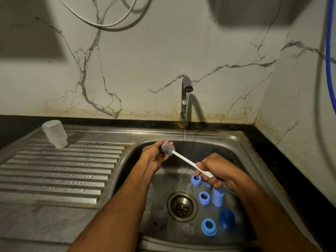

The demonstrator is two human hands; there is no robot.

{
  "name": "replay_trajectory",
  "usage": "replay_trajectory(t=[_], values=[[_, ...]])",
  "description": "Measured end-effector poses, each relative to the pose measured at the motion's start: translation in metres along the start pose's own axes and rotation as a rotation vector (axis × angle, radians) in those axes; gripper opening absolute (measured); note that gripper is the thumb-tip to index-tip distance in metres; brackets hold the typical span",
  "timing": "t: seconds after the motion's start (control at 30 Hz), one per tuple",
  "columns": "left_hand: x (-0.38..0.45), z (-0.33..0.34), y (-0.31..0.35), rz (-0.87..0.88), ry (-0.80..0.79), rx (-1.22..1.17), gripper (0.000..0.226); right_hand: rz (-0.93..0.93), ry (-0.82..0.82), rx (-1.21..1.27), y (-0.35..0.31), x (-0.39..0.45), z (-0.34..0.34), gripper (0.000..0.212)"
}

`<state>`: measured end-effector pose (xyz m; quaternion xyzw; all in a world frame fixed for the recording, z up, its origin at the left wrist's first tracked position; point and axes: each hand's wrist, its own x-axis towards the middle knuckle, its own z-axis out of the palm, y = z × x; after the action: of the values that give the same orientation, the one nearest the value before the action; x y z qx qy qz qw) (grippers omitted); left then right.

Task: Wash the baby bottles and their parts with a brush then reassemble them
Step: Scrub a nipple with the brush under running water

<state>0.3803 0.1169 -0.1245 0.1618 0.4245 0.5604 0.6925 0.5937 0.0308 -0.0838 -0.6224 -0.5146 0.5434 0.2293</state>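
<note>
My right hand [216, 171] grips the white handle of a bottle brush [185, 160] over the sink. Its grey bristle head [167, 148] lies against the fingers of my left hand [156, 155], which curl around it; whether a small part is held there is hidden. Several blue bottle rings and caps [204, 197] lie on the sink floor at the right, beside a dark blue dome cap [227, 218] and a blue ring [209, 226]. Clear bottle parts [187, 230] lie near the drain. One clear bottle [54, 133] stands upside down on the drainboard.
The tap [185, 99] runs a thin stream into the steel sink [236, 140], just right of the brush head. The drain [181, 206] sits in the middle. A ribbed drainboard [60, 168] lies to the left. A blue hose [330, 51] hangs at the right wall.
</note>
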Motion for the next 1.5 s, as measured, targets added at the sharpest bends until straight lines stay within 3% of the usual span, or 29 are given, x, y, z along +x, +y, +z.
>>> replay_trajectory(t=[0.47,0.63,0.73,0.9,1.1,1.23,1.5], values=[[-0.003,0.002,-0.007,0.119,0.133,-0.007,0.022,-0.146,0.275,-0.184,0.0,-0.002,-0.008,0.023],[-0.008,-0.012,0.001,0.02,0.111,0.006,0.025,-0.094,0.386,-0.241,0.011,-0.003,-0.027,0.024],[-0.006,-0.008,-0.006,0.028,0.127,0.175,0.024,-0.039,0.39,-0.241,0.015,-0.003,-0.033,0.023],[-0.009,-0.009,-0.011,0.013,0.047,0.221,0.025,-0.024,0.387,-0.22,0.017,-0.004,-0.037,0.021],[-0.019,0.0,-0.005,-0.061,0.002,0.164,0.035,-0.006,0.391,-0.196,0.017,-0.005,-0.036,0.021],[-0.024,0.0,-0.004,-0.079,-0.011,0.093,0.026,-0.008,0.386,-0.168,0.016,-0.006,-0.035,0.02],[-0.015,-0.003,-0.008,-0.018,0.041,0.092,0.026,-0.033,0.392,-0.167,0.014,-0.01,-0.031,0.024]])
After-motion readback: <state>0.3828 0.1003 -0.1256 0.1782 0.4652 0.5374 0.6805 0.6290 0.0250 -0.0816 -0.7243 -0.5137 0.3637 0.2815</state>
